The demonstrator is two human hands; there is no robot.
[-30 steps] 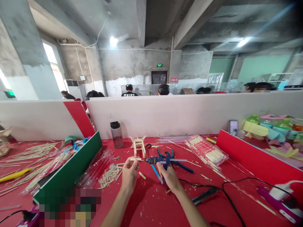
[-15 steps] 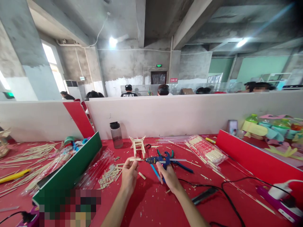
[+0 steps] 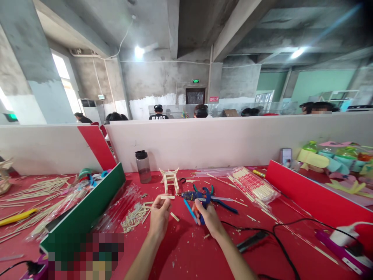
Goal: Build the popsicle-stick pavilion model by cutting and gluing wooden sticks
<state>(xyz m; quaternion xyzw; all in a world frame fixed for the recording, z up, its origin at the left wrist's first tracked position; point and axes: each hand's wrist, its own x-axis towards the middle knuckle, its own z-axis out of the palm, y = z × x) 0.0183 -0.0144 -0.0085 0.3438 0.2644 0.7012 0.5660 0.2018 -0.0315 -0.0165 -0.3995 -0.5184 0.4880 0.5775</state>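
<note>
"Fingers first: what are those of the left hand (image 3: 159, 216) doing?"

"They're closing in a pinch on a short wooden stick (image 3: 168, 197), thumb against fingertips. The stick is lying crosswise, its bare end pointing to 3 o'clock, probably so that the end is staying exposed."

"And the right hand (image 3: 211, 221)?"

"Its fingers are curling around the handle of a blue glue gun (image 3: 201, 197), with the thumb resting on the body. I can't tell whether the trigger is being squeezed."

"Why is the gun turning sideways like that?"

"It looks like a way of bringing the nozzle to the stick: the tip is pointing to 9 o'clock, just beside the stick's end. Whether they're touching, I can't tell. A clear glue stick (image 3: 224, 199) is poking out behind, towards 3 o'clock."

"What's sitting farther out?"

"From the stick, a small wooden frame (image 3: 170, 179) is standing upright at 12 o'clock, near the hands. At 8 o'clock, a heap of short wooden pieces (image 3: 135, 219) is lying on the red table (image 3: 186, 256), seemingly within easy reach. A lidded bottle (image 3: 143, 167) is standing at 10 o'clock, and bundled sticks (image 3: 256, 186) are lying at 3 o'clock, well apart from the hands."
</note>
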